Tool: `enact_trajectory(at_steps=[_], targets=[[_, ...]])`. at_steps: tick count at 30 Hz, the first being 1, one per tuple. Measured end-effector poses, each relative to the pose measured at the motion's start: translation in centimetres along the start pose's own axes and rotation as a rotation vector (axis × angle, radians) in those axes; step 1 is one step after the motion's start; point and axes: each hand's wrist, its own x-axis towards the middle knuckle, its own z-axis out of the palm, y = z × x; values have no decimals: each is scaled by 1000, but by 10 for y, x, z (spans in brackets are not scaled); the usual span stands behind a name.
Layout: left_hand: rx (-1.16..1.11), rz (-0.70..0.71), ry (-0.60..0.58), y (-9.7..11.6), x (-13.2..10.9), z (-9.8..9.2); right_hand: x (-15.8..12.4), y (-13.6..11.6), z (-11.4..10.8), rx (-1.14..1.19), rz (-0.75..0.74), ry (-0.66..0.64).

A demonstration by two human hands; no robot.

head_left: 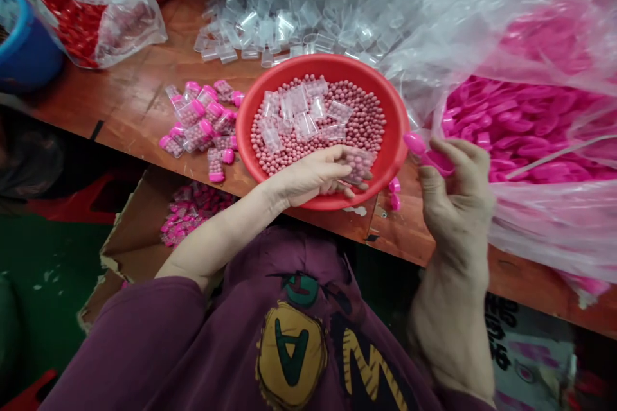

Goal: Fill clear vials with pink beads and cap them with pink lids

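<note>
Over the near side of a red plastic bowl [245, 138], my left hand [318, 174] is closed around a small clear plastic container [359, 164] with pink beads inside. Pink beads [364, 109] fill the bowl's bottom, and several clear containers [296, 109] lie on top of them. To the right of the bowl, my right hand [460, 196] pinches a bright pink flip-top cap [438, 162] between thumb and fingers, its lid swung out to the left. The cap and the container are apart.
Capped, bead-filled containers [197, 119] are piled left of the bowl. Clear containers [284, 26] spread behind it. A plastic bag of pink caps [520, 122] lies at right. A cardboard box [132, 218] with pink-capped pieces stands below the table edge. A blue bucket [31, 51] is far left.
</note>
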Motion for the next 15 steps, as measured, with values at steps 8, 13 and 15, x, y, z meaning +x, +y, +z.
enact_trajectory(at_steps=[8, 13, 15], targets=[[19, 84, 134, -11, -4, 0, 7, -9, 50, 274, -10, -54], [11, 170, 233, -14, -4, -3, 10, -4, 60, 136, -120, 46], [12, 187, 252, -15, -4, -3, 15, -7, 53, 49, -187, -25]])
